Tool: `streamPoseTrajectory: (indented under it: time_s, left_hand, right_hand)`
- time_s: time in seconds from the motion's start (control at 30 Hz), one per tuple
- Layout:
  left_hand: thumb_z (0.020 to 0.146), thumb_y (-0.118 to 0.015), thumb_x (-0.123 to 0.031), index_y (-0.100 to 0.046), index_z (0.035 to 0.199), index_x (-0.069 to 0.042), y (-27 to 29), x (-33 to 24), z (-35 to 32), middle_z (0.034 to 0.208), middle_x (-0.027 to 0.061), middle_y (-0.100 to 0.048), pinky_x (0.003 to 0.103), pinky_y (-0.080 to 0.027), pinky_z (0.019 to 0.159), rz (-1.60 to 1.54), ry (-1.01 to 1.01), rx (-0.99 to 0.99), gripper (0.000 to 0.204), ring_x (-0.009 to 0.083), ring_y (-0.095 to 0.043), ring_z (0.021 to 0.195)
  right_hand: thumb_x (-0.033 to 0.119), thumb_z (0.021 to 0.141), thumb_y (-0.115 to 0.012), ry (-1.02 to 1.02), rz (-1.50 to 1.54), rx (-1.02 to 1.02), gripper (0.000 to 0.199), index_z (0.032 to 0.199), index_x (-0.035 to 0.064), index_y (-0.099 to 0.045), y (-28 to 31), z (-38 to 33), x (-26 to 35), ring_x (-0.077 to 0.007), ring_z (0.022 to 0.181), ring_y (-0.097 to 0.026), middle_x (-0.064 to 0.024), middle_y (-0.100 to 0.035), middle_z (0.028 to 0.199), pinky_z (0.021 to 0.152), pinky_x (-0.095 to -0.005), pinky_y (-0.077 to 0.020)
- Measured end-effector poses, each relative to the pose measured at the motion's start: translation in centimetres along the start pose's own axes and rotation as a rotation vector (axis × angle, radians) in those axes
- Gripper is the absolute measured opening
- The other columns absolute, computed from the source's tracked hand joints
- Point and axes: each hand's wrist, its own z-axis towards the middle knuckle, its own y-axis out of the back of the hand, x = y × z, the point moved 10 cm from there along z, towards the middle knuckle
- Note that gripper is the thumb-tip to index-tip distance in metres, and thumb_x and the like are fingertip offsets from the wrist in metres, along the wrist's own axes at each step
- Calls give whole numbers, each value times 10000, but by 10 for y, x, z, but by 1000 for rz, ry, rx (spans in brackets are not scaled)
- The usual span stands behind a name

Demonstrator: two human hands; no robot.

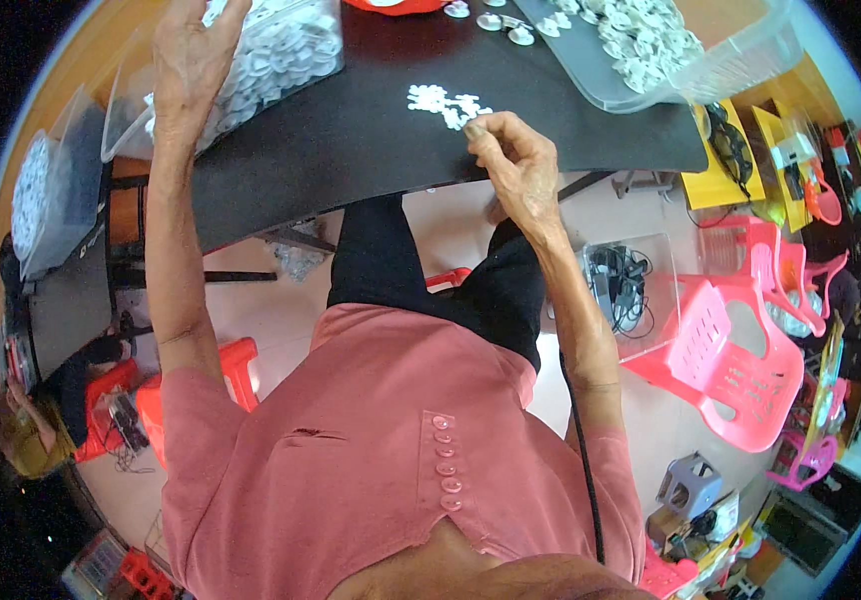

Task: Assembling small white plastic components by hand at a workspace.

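Note:
My left hand (191, 60) reaches up over a clear plastic bin (281, 55) filled with small white round parts, fingers spread above the heap. My right hand (511, 160) rests at the near edge of the black table (351, 140), fingertips pinched together beside a little pile of white parts (448, 102). Whether a part sits between those fingertips I cannot tell. A second clear bin (681, 70) with more white parts stands tilted at the table's far right.
Several white caps (511, 25) lie at the table's far edge. A pink plastic chair (741, 350) and a clear box of cables (626, 285) stand on the floor to the right. A red stool (236, 365) is under me. Another person (31, 430) sits at far left.

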Motion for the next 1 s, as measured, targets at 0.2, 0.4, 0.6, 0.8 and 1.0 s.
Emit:
streamPoseTrajectory:
  time_s: [0.2,0.4,0.6,0.8,1.0]
  left_hand:
    - [847,-741,-22,-675,1114,-34,-27,-31,-51,1078,126,-679,348,-517,892,-109,-134,-76,275,280,-663,1001]
    - [843,-713,0,-674,1080,-26,-94,-54,-124,1110,128,-646,360,-531,861,-563,166,209,241,262,-663,997]
    - [889,-657,53,-650,1133,-15,-121,-45,-152,1143,91,-658,295,-508,888,-789,338,227,254,165,-625,1009]
    - [897,-656,53,-646,1159,-1,-139,-51,-152,1122,80,-647,292,-508,886,-864,359,266,267,152,-618,1005]
    - [954,-644,-3,-636,1202,4,-162,-55,-149,1120,73,-651,268,-521,864,-987,476,293,249,116,-618,994]
  right_hand:
    - [160,917,-689,145,-221,-97,178,956,-11,-716,25,33,26,-93,656,-602,-71,-696,767,635,-286,-500]
    - [257,907,-696,427,-774,-210,310,1114,27,-705,53,128,5,-299,764,-727,-169,-718,1009,751,-414,-556]
    - [302,898,-706,426,-1069,-137,305,1065,46,-714,44,159,-29,-357,878,-713,-179,-715,1029,791,-466,-549]
    - [310,877,-729,420,-1077,-81,282,1025,71,-717,46,150,-35,-351,864,-704,-168,-718,970,782,-463,-548]
    - [238,929,-720,72,-440,-16,220,1028,42,-715,49,119,-35,-198,754,-670,-99,-712,904,693,-343,-556]
